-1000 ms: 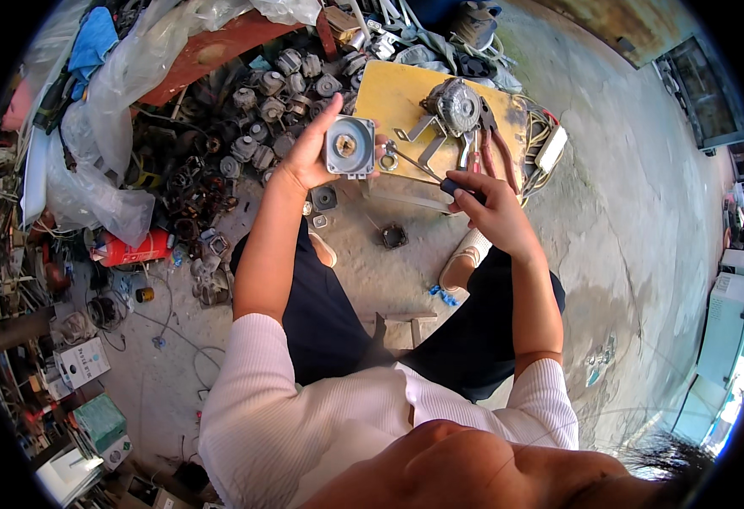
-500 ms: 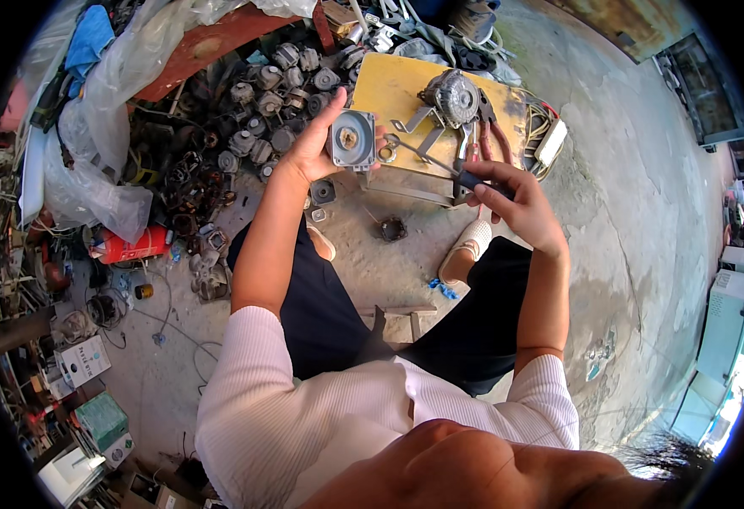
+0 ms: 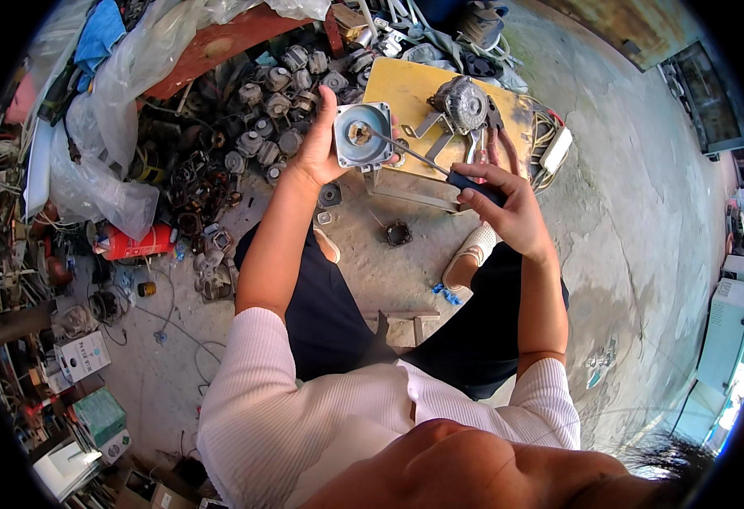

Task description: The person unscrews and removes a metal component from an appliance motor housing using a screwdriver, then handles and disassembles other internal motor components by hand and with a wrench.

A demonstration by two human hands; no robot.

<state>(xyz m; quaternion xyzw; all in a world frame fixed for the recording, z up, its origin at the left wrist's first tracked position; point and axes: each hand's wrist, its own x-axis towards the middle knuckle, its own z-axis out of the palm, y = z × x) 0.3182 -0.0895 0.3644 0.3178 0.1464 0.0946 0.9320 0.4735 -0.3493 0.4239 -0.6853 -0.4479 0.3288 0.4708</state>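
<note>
My left hand holds up a square grey metal motor end cover with a round hub in its middle. My right hand grips the dark handle of a screwdriver, whose thin shaft reaches up-left with its tip at the cover's centre. Just beyond both hands, a small grey electric motor lies on a yellow board.
A heap of small motors and copper windings lies to the left of the board. Clear plastic sheeting, a red canister, boxes and cables crowd the left side. Pliers rest on the board. Concrete floor spreads right.
My right hand has brought the screwdriver up so its tip now meets the centre of the cover. My left hand has kept the cover raised, shifting slightly.
</note>
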